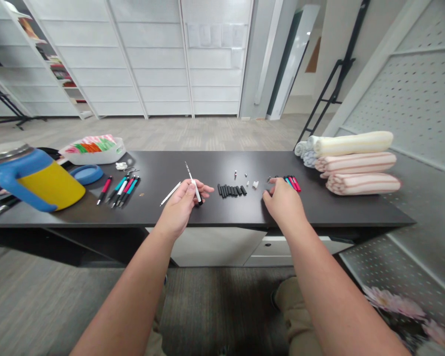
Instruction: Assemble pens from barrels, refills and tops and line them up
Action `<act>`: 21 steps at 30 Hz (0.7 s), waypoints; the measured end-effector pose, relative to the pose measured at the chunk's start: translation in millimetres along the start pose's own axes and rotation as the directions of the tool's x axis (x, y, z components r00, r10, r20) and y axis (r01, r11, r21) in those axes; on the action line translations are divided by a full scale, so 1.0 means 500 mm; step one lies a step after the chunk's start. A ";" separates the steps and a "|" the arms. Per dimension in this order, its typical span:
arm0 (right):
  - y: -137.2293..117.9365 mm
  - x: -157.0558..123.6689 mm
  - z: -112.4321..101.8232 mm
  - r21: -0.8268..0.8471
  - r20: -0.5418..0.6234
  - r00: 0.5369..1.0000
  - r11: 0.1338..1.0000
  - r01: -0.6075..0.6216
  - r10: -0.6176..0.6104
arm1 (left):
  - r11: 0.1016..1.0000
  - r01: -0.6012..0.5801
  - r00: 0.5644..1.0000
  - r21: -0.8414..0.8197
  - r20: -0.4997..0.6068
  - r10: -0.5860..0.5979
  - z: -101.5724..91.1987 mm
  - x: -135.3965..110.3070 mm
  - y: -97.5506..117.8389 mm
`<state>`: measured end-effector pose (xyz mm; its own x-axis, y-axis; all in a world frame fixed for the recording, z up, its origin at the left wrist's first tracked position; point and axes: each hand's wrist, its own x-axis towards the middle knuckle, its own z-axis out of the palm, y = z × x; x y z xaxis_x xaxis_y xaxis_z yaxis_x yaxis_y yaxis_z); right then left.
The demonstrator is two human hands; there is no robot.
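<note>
My left hand (183, 200) is closed around a white pen barrel (195, 188) that has a black end. A thin pen refill (187, 168) points up and away from the barrel's top. Just left of this hand, a white refill (170, 194) lies on the dark desk (170, 165). My right hand (285, 199) is low over the desk at the right, thumb and index finger apart. Its index fingertip is at some small metal pen parts (269, 179); whether it touches them is unclear. Beyond it lie red and teal pen barrels (293, 183), partly hidden by the hand.
Several black rubber grips (232, 191) lie between my hands, near small metal tips (235, 174) and white pieces (255, 185). At left are assembled pens (125, 190), a blue-yellow mug (46, 180), a blue lid (87, 174) and a white tray (96, 157). Rolled towels (359, 163) are stacked right.
</note>
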<state>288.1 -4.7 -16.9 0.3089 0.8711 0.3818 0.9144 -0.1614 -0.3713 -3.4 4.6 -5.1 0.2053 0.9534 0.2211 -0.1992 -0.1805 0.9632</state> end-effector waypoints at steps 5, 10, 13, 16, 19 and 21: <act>0.005 0.010 -0.001 -0.043 -0.028 0.998 0.998 -0.055 0.054 | 1.000 0.017 1.000 -0.022 -0.006 -0.017 0.001 0.002 -0.001; 0.004 0.029 0.004 -0.108 -0.009 0.999 0.993 -0.049 0.048 | 0.998 0.026 1.000 -0.053 -0.013 -0.027 0.002 -0.001 -0.003; 0.000 0.037 0.002 -0.160 0.030 0.994 0.982 -0.101 0.107 | 0.998 0.034 0.999 -0.054 -0.019 -0.035 0.003 -0.002 -0.001; -0.004 0.040 0.000 -0.185 0.034 0.988 0.972 -0.142 0.151 | 0.998 0.042 0.999 -0.056 -0.015 -0.043 0.004 -0.001 -0.001; -0.006 0.041 -0.001 -0.191 0.030 0.985 0.968 -0.160 0.169 | 0.997 0.042 0.999 -0.062 -0.008 -0.043 0.002 0.000 -0.003; -0.006 0.042 0.001 -0.190 0.029 0.984 0.967 -0.167 0.176 | 0.997 0.043 0.999 -0.064 -0.001 -0.043 0.001 0.001 -0.005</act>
<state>291.6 14.3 -7.9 0.4572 0.8422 0.2857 0.8825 -0.3900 -0.2627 -2.2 5.6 -7.2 0.2122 0.9606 0.1794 -0.2510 -0.1238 0.9600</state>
